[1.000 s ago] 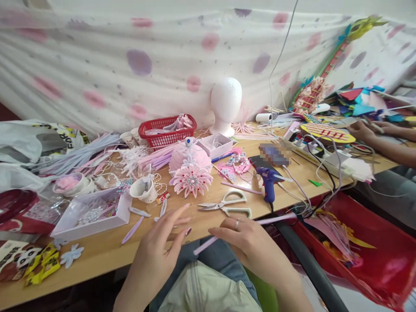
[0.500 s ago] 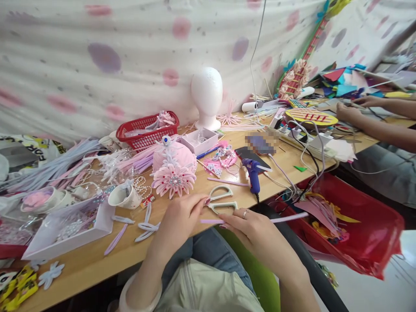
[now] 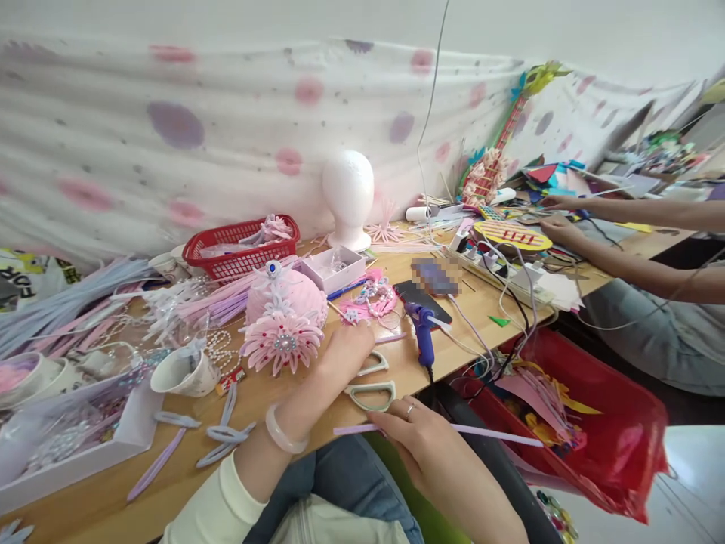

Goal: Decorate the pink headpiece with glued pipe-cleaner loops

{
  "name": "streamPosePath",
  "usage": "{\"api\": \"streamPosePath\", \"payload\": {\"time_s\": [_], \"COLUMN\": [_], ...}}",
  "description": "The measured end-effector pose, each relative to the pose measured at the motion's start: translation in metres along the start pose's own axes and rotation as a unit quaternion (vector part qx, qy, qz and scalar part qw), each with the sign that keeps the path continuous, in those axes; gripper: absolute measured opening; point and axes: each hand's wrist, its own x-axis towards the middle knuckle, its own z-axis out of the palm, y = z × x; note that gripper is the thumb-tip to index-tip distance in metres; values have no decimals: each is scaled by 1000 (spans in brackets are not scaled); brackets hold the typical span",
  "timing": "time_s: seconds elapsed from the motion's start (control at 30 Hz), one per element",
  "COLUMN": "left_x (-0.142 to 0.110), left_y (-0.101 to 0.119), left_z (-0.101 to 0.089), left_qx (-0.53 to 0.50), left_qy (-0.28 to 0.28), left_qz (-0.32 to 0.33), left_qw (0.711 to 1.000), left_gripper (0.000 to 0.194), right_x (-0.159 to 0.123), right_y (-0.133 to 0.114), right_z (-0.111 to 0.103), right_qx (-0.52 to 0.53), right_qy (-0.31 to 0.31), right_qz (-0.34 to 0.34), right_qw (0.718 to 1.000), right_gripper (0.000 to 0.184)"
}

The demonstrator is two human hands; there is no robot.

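Observation:
A lilac fuzzy pipe cleaner (image 3: 492, 434) runs through my right hand (image 3: 433, 446), its fingers closed on it at the table's front edge. My left hand (image 3: 352, 346) is farther forward over the table, between the pink petalled flower (image 3: 291, 346) and the scissors. Its fingers point away and are mostly hidden, so I cannot see what they touch. White-handled scissors (image 3: 392, 396) lie between my hands, their blades out of sight. Another lilac pipe cleaner (image 3: 392, 338) rests just beyond. The flower, with pearls and red beads, leans on a pink dome (image 3: 288, 296).
A blue glue gun (image 3: 424, 344) stands right of the scissors, near cables and a power strip (image 3: 490, 261). Behind are a white foam head (image 3: 348, 196) and a red basket (image 3: 243, 261). Cups and a bead box (image 3: 141, 423) sit left. A red bin (image 3: 612, 408) and another person's arms (image 3: 623, 264) are right.
My left hand has left the scissors area and moved forward, away from my right hand. My right hand keeps the pipe cleaner, now showing more length. The view has tilted up and shifted right.

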Motion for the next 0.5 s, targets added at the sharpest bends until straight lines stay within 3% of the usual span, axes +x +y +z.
{"api": "streamPosePath", "payload": {"time_s": [0.07, 0.1, 0.17, 0.2, 0.23, 0.33, 0.4, 0.5], "left_x": [-15, -25, -52, -68, -86, -140, -171, -204], "left_y": [0, -1, -7, -12, -19, -45, -62, -82], "left_z": [-14, -21, -33, -37, -40, -43, -43, -47], "left_qx": [12, 12, -2, -26, -120, -380, -431, -419], "left_qy": [-9, -9, -8, 0, 36, 121, 146, 181], "left_qz": [-18, -26, -48, -58, -83, -165, -227, -318], "left_qw": [1000, 1000, 999, 998, 989, 902, 861, 831], "left_gripper": [15, 26, 29, 26, 23, 26, 32, 38], "right_x": [1, 3, 9, 16, 25, 64, 90, 110], "right_y": [0, -2, -11, -17, -24, -44, -53, -64], "right_z": [2, 3, 2, 1, 1, 4, 8, 11], "right_qx": [-17, -30, -59, -72, -85, -137, -162, -158], "right_qy": [7, 11, 15, 13, 11, 3, -9, 22], "right_qz": [-16, -26, -50, -67, -88, -184, -240, -212], "right_qw": [1000, 999, 997, 995, 992, 973, 957, 964], "right_gripper": [48, 52, 55, 53, 50, 39, 33, 19]}}
